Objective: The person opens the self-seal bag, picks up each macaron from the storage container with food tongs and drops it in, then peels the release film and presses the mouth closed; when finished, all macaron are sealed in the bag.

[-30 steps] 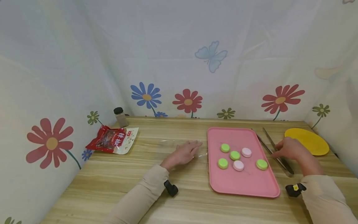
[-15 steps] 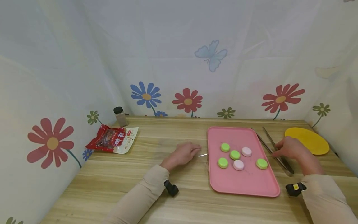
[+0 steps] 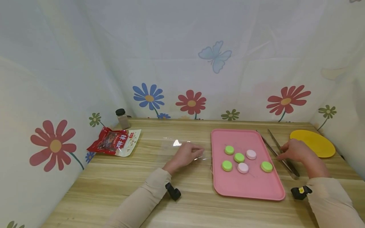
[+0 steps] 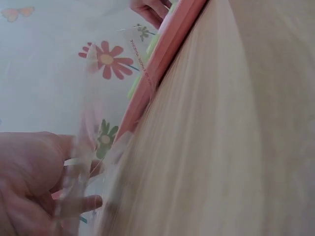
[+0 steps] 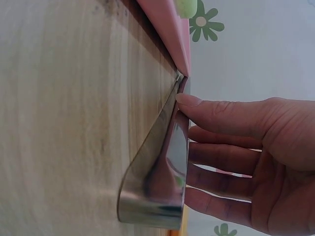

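Observation:
My left hand [image 3: 186, 154] pinches a clear plastic bag [image 3: 176, 143] on the table, left of the pink tray. In the left wrist view, the clear film rises in front of the fingers, with red print along a strip of it; the exact fingertip contact is blurred. On the tray's right, my right hand [image 3: 296, 153] grips metal tongs [image 3: 293, 172] lying on the table with their arms apart. The right wrist view shows the thumb against the tongs [image 5: 152, 191] and the fingers along their other side. Several green macarons [image 3: 239, 157] and two pink macarons [image 3: 251, 154] lie on the pink tray [image 3: 248, 190].
A yellow plate [image 3: 313, 144] lies at the right behind my right hand. On the left are a red and white food packet [image 3: 115, 142] and a small jar with a black lid [image 3: 123, 119]. A patterned curtain [image 3: 182, 60] stands behind the wooden table [image 3: 188, 202].
The left hand's fingers have drawn in slightly, and the clear bag catches more light beside them. The right hand, tongs, tray and macarons stay in place.

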{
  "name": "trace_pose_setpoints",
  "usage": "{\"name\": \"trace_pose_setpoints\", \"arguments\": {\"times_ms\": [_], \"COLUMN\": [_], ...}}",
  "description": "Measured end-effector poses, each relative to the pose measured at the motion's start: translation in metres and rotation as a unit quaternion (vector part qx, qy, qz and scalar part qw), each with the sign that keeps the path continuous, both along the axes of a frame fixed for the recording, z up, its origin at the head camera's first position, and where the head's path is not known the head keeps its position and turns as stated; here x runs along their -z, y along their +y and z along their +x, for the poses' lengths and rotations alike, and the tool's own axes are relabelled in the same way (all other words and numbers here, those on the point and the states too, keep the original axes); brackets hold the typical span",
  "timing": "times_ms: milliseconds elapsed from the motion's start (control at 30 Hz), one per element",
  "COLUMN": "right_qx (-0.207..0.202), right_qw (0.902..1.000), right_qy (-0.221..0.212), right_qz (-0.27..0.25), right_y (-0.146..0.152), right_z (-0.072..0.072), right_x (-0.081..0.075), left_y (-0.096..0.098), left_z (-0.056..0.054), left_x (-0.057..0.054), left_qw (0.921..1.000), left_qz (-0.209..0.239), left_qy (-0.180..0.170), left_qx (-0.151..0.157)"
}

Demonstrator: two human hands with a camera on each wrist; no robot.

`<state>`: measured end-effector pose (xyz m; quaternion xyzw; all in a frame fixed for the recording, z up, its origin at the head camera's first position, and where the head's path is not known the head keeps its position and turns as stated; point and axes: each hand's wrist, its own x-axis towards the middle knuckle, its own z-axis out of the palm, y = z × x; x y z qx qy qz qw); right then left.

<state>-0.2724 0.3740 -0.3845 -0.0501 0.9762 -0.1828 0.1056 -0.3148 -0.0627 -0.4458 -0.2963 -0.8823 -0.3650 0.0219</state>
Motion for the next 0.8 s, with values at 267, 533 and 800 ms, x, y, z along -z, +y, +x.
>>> {"name": "trace_pose_setpoints", "arguments": {"times_ms": [267,533,800], "right_qx": [-0.004,-0.008,-0.01], "right_qw": [0.9999,0.9999,0.9999], "right_qy": [0.006,0.006,0.012], "right_qz": [0.007,0.006,0.008], "right_y": [-0.0003,-0.0007,-0.001], "right_z": [0.0,0.0002,0.0002], "right_x": [-0.0008,-0.0009,-0.0007], "left_y": [-0.0011,-0.0022,-0.004], "left_z": [0.0015,-0.0026,-0.0065], "left_x": [-0.004,-0.0019,-0.0025], "left_qw": [0.9997,0.9996,0.9976], "left_qz": [0.024,0.014,0.021], "left_qy": [-0.008,0.009,0.065], "left_qx": [0.004,0.025,0.015]}}
